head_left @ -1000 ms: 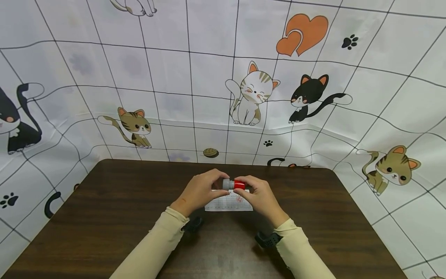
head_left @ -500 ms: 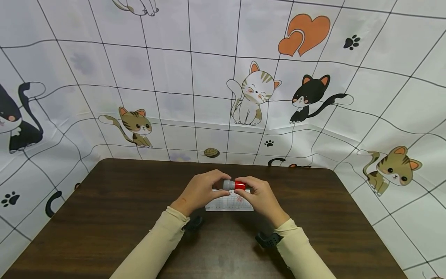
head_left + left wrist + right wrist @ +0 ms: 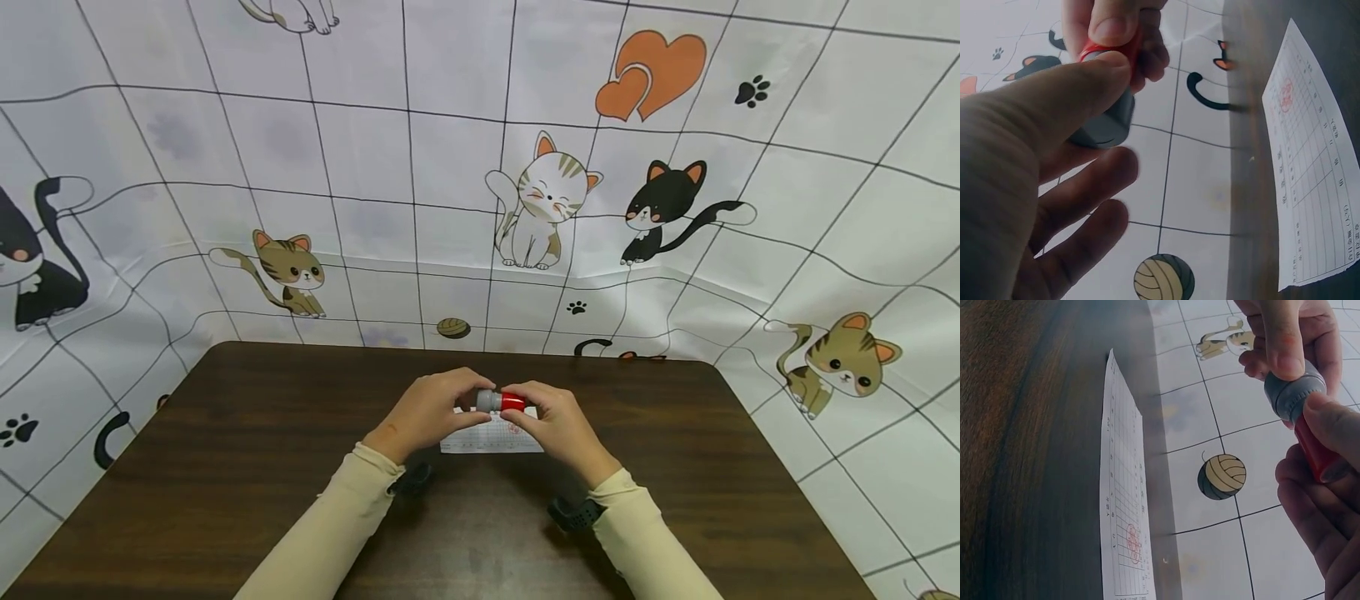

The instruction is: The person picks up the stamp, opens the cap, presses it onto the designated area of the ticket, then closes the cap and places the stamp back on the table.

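A small stamp with a red body (image 3: 513, 402) and a grey cap (image 3: 487, 401) is held sideways between both hands, above the paper. My left hand (image 3: 426, 414) pinches the grey end between thumb and fingers; in the left wrist view its other fingers (image 3: 1094, 240) stand apart from the stamp. With thumb and curled fingers, my right hand (image 3: 561, 425) grips the red body, as the right wrist view shows. Grey and red parts still meet. Beneath lies a printed paper sheet (image 3: 487, 442) with ruled lines and red round stamp marks (image 3: 1132, 544).
The dark wooden table (image 3: 262, 467) spreads around both arms. Behind it hangs a white grid-patterned cloth (image 3: 360, 225) printed with cats. A dark strap (image 3: 573, 514) sits at the right wrist, and another strap (image 3: 412, 478) at the left.
Both hands and the stamp have sunk very slightly toward the table. Each hand keeps its hold, and the paper lies where it was.
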`<action>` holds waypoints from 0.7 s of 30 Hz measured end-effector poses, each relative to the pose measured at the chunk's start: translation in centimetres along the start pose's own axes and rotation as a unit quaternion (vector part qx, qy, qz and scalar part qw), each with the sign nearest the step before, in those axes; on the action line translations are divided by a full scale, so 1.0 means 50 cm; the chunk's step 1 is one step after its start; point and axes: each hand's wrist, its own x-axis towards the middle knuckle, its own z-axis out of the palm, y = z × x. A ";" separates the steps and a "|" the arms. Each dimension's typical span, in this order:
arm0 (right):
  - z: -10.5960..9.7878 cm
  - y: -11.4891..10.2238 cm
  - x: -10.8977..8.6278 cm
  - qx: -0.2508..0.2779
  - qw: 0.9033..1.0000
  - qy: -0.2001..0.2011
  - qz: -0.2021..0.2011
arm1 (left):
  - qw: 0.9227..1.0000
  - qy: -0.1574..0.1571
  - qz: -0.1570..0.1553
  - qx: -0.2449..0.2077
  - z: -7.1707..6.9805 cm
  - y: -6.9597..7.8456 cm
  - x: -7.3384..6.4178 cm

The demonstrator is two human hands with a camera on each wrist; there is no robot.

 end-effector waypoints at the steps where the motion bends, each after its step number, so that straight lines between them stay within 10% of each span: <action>1: 0.000 0.000 -0.001 -0.002 1.000 0.005 0.000 | 1.000 0.004 -0.002 0.005 0.001 0.002 0.000; 10: -0.002 -0.002 -0.002 0.001 1.000 0.027 0.000 | 0.999 0.041 -0.012 0.007 0.011 0.009 -0.002; 21: -0.009 -0.007 0.004 0.125 0.988 0.059 0.066 | 0.997 0.077 -0.016 -0.018 0.007 0.013 0.005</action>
